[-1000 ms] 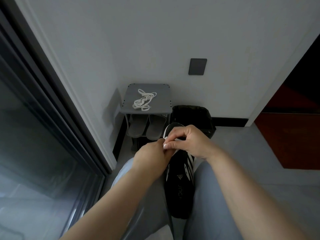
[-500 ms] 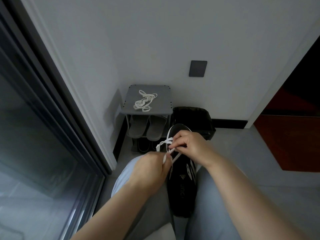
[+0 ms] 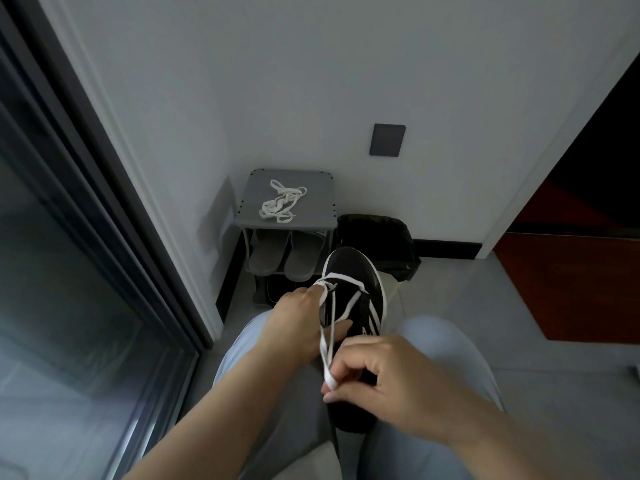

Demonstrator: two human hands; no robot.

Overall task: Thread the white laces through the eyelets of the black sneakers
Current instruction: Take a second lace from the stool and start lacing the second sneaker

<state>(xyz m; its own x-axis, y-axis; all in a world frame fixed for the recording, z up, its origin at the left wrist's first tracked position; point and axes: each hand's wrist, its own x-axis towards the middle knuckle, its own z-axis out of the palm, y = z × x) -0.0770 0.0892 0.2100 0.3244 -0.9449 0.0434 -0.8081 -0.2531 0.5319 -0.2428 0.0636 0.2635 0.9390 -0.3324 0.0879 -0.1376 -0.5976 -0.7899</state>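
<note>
**Black sneaker on the lap, lace drawn back from the toe-end eyelets**

Nearest the camera, my right hand (image 3: 388, 379) hovers over the heel end of the shoe. Its grip is pinched, thumb against forefinger, on the free end of the white lace (image 3: 347, 307), which runs taut from there toward the toe. The black sneaker (image 3: 349, 265) lies between the thighs of the light trousers (image 3: 446, 358), heel toward me and toe pointing away.

Just beyond, my left hand (image 3: 298, 323) steadies the shoe from its left side. Its grip is curled on the upper, thumb laid across the tongue and fingertips touching the lace at the left eyelet row. Whether those fingertips also pinch the lace I cannot tell.

A white bar crosses the toe-end eyelets and one diagonal strand runs back from it. I judge the step in hand to be pulling slack through an early row, with most eyelets unlaced. The next move calls for finding the next open eyelet on the opposite row and feeding the pinched tip through it without twisting the flat lace.

Farther off, a spare white lace (image 3: 280, 204) lies bunched on a grey shoe rack (image 3: 313, 211), with grey slippers (image 3: 287, 258) on the shelf below. A black bag (image 3: 381, 237) sits beside the rack against the wall.
</note>
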